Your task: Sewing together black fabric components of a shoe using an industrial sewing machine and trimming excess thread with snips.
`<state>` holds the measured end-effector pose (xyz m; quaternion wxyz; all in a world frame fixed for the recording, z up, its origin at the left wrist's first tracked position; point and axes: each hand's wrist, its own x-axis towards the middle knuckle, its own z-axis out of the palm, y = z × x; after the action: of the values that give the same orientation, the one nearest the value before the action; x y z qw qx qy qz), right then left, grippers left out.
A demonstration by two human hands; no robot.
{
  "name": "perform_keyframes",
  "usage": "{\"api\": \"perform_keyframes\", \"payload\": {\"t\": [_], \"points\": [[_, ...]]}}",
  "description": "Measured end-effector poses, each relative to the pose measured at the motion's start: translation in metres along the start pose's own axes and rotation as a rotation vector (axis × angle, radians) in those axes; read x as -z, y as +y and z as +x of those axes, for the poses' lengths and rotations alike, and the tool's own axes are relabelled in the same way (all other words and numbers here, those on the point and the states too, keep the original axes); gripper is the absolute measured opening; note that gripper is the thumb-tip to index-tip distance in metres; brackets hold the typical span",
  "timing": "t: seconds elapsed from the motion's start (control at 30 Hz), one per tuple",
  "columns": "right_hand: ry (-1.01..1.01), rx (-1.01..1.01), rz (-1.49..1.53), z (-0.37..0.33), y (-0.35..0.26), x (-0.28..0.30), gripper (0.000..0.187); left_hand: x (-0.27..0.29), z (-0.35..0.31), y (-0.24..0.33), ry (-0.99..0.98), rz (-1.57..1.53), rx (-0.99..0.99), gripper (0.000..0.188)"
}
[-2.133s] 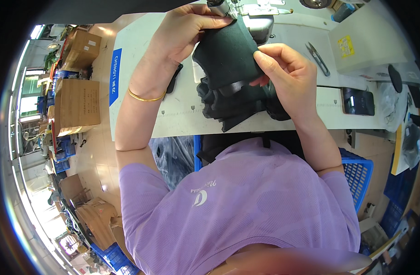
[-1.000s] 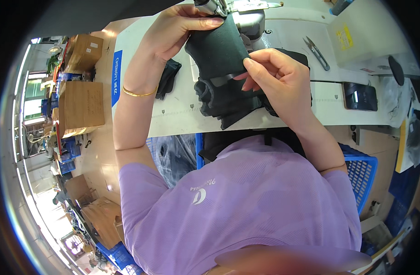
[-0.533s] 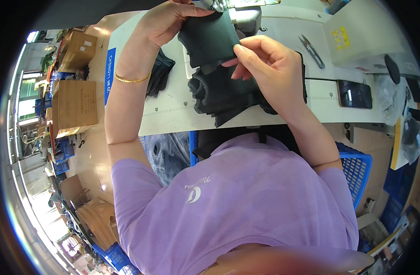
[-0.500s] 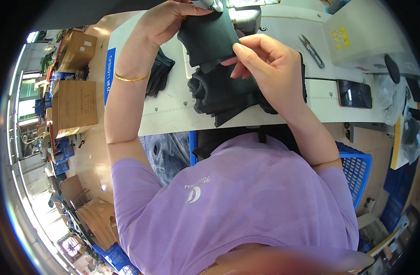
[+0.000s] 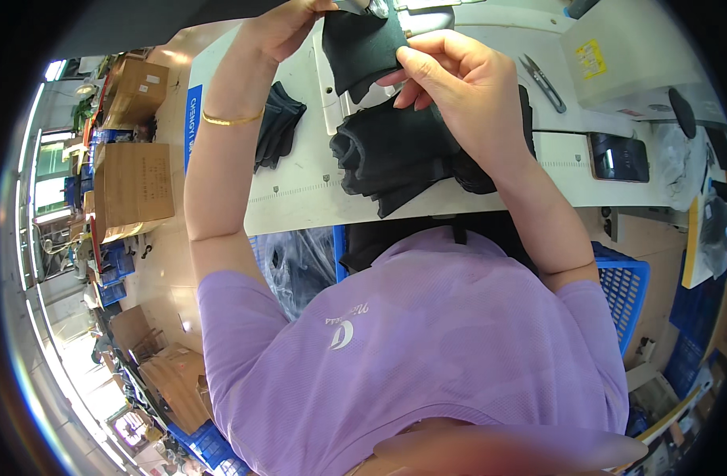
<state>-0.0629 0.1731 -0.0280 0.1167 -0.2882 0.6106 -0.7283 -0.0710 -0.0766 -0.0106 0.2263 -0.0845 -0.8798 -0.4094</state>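
Note:
A piece of black fabric point(image 5: 363, 51) lies under the metal parts of a sewing machine point(image 5: 371, 6) at the top edge. My right hand point(image 5: 470, 87) pinches the fabric's right edge between thumb and fingers. My left hand point(image 5: 288, 30) is at the fabric's upper left corner, its thumb touching there. The picture's edge cuts off most of its fingers. Below the held piece, a pile of black fabric pieces point(image 5: 395, 155) lies near the table's front edge, partly under my right hand. Left of it, beside my left forearm, sits a smaller stack of dark pieces point(image 5: 278, 127).
Thread snips point(image 5: 543, 83) and a dark phone point(image 5: 619, 157) lie on the white table point(image 5: 292, 205) at right. A translucent bin point(image 5: 633, 59) stands behind them. Blue baskets point(image 5: 623, 297) flank me below the table. Cardboard boxes point(image 5: 133, 186) stand at far left.
The fabric piece has moved away from me, further under the machine, and its near edge has lifted clear of the pile. Both hands have moved upward with it.

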Motion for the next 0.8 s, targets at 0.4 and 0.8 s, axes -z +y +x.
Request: {"api": "perform_keyframes", "payload": {"t": [0.4,0.8], "points": [[0.051,0.082,-0.16,-0.008,0.006,0.003,0.021,-0.044,-0.058,0.061,0.227,0.233,-0.421,0.042],[-0.036,0.089,-0.329,-0.007,-0.005,0.013,0.02,-0.05,-0.058,0.059,0.355,0.543,-0.772,0.03]]}}
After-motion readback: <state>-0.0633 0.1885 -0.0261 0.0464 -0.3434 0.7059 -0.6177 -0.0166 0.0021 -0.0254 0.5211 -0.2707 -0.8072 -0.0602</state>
